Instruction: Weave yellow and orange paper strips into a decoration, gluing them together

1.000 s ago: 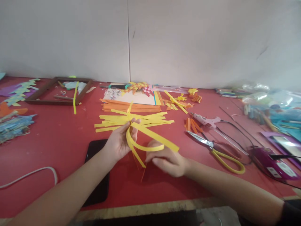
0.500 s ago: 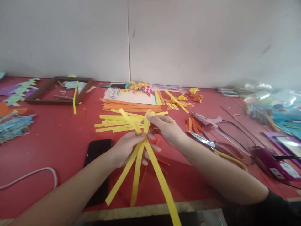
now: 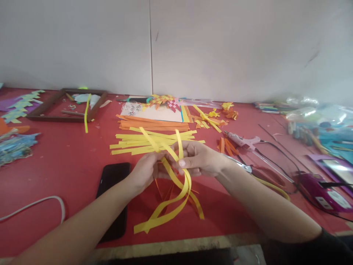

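Observation:
Several yellow paper strips (image 3: 176, 200) are held up between my hands above the red table, their long ends curling down toward me and short ends poking up past my fingers. My left hand (image 3: 147, 167) pinches the strips on the left side. With the thumb on top, my right hand (image 3: 197, 160) grips them at the right, where they cross. Just behind my hands lies a spread of loose yellow paper strips (image 3: 132, 141). A stack of orange paper strips (image 3: 154, 124) sits farther back. Orange strips (image 3: 165, 191) under my hands are partly hidden.
A black phone (image 3: 113, 202) lies by my left forearm. To the right are a pink glue gun (image 3: 242, 141), scissors (image 3: 242, 165) partly behind my arm, and a magenta power strip (image 3: 325, 193) with cables. A brown frame (image 3: 66, 119) lies at the back left.
My right hand has moved down to the crossing of the strips and turned thumb-on-top. The hanging ends, straight and fanned before, now curve and have swung up from the table's edge.

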The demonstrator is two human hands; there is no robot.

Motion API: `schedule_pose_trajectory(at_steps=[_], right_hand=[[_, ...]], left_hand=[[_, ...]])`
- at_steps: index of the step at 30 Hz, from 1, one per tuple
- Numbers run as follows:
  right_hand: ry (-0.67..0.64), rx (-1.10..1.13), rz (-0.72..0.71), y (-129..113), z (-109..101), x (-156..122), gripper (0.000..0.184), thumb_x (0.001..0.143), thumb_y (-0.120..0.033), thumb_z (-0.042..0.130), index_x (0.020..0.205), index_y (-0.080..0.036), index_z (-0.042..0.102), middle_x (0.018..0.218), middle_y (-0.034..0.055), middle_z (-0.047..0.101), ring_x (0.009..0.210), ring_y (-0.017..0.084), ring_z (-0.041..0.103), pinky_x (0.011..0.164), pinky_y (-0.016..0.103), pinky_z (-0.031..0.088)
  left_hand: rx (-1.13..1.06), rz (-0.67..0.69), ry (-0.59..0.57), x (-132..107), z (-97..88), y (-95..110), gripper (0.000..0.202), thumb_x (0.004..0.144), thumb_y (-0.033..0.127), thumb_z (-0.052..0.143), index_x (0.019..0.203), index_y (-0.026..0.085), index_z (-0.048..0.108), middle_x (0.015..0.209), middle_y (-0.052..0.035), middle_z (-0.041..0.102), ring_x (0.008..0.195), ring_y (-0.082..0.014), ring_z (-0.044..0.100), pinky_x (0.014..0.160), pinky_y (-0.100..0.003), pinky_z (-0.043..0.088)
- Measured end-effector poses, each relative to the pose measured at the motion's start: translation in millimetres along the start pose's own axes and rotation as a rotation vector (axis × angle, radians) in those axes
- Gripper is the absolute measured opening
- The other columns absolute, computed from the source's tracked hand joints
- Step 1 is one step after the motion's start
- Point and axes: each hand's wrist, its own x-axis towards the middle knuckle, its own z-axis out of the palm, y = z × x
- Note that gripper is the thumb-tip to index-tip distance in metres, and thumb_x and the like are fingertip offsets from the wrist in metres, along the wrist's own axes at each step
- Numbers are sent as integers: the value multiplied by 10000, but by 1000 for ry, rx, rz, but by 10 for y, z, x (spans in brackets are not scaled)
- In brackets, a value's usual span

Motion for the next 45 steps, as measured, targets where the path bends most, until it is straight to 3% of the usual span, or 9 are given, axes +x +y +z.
schedule_pose_trajectory(at_steps=[3, 8, 14, 20, 24, 28, 34, 39, 45], right_hand=[[-64, 7, 34, 45, 30, -26, 299, 787, -282, 779, 980, -146, 597, 704, 7, 722, 362, 9, 408, 351, 145, 242], [-55, -51, 42, 137, 39, -42, 267, 869, -380, 700, 895, -151, 565, 751, 57, 759, 387, 32, 470, 349, 148, 281], [-95, -44, 100, 202, 60, -26, 311, 910, -454, 616, 875, -148, 573, 739, 77, 760, 385, 53, 491, 362, 176, 280], [1, -37, 95, 309, 88, 16, 254, 919, -382, 589, 840, -142, 609, 747, 85, 765, 395, 64, 490, 380, 191, 288], [133, -48, 69, 310, 86, 19, 259, 876, -382, 644, 855, -125, 669, 638, 26, 686, 431, 51, 423, 398, 190, 245], [207, -65, 37, 265, 55, 15, 277, 778, -376, 756, 880, -127, 694, 479, -91, 435, 429, 37, 323, 397, 181, 201], [345, -132, -74, 235, 12, 11, 406, 773, -310, 776, 1088, -195, 546, 535, -106, 499, 428, 49, 426, 402, 164, 285], [370, -252, -157, 234, -15, 0, 336, 842, -329, 704, 1064, -186, 496, 525, -111, 502, 414, 49, 428, 406, 177, 285], [384, -341, -136, 223, 46, -16, 510, 878, -330, 643, 1296, -141, 421, 491, -125, 481, 407, 63, 405, 436, 214, 285]], left_hand=[[45, 26, 79, -15, 43, 25, 282, 845, 334, 586, 984, 96, 646, 776, -101, 711, 581, -196, 668, 535, -311, 560], [161, 80, 160, -32, 88, -7, 339, 844, 462, 629, 878, 125, 621, 666, -33, 637, 498, -154, 598, 454, -289, 531], [258, 110, 141, -46, 72, -24, 377, 853, 507, 602, 947, 143, 624, 545, 30, 569, 413, -118, 537, 387, -221, 439], [224, 128, 55, -57, 58, -7, 367, 849, 512, 628, 751, 166, 555, 521, 35, 563, 372, -100, 540, 364, -195, 377], [209, 146, 23, -43, 58, -9, 386, 868, 497, 625, 686, 172, 523, 528, 44, 535, 390, -90, 541, 392, -195, 409], [186, 193, 152, -13, 69, 9, 310, 811, 453, 710, 787, 155, 627, 565, 67, 466, 415, -38, 380, 412, -179, 438], [190, 246, 221, 6, 51, 8, 331, 768, 429, 767, 972, 183, 681, 539, 92, 373, 430, -49, 303, 422, -192, 449], [199, 212, 185, 0, 51, -15, 314, 780, 442, 761, 937, 191, 659, 524, 102, 355, 426, -48, 306, 424, -174, 406], [271, 167, 94, -20, 59, 3, 335, 791, 457, 748, 798, 184, 553, 569, 90, 431, 447, -40, 350, 441, -168, 337]])
